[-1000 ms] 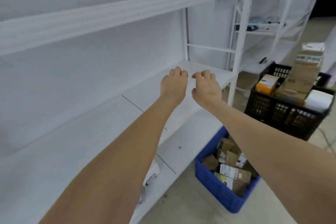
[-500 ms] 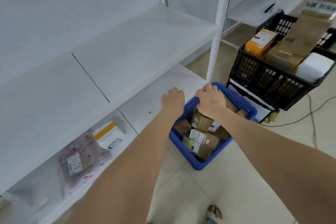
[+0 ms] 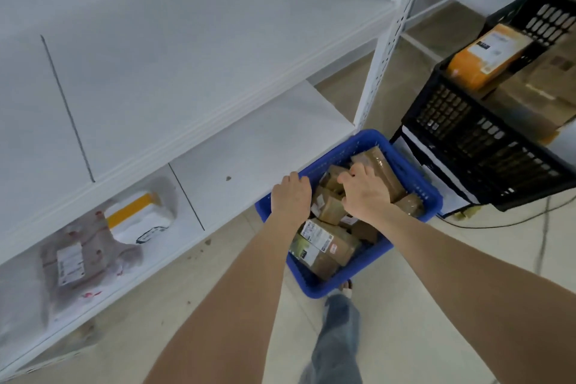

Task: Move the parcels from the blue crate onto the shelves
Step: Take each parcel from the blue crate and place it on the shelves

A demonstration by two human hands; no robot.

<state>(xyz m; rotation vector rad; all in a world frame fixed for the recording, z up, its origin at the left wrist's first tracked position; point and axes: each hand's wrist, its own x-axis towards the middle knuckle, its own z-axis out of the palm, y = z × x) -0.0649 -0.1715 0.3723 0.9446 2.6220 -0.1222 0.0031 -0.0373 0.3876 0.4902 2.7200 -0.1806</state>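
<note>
The blue crate stands on the floor against the white shelving and holds several brown taped parcels with white labels. My right hand is down inside the crate, its fingers curled round a brown parcel in the middle of the pile. My left hand is over the crate's left rim with its fingers bent downward and hidden, so I cannot tell whether it holds anything. A wide middle shelf is bare; the bottom shelf runs just left of the crate.
On the bottom shelf at the left lie a grey mailer bag and a white parcel with yellow tape. A black crate with an orange parcel stands to the right. A shelf post rises behind the blue crate. My leg is just in front.
My view has tipped down from the shelves to the floor. Both hands dropped from shelf height into the blue crate, and the right hand has sunk deeper among the parcels.
</note>
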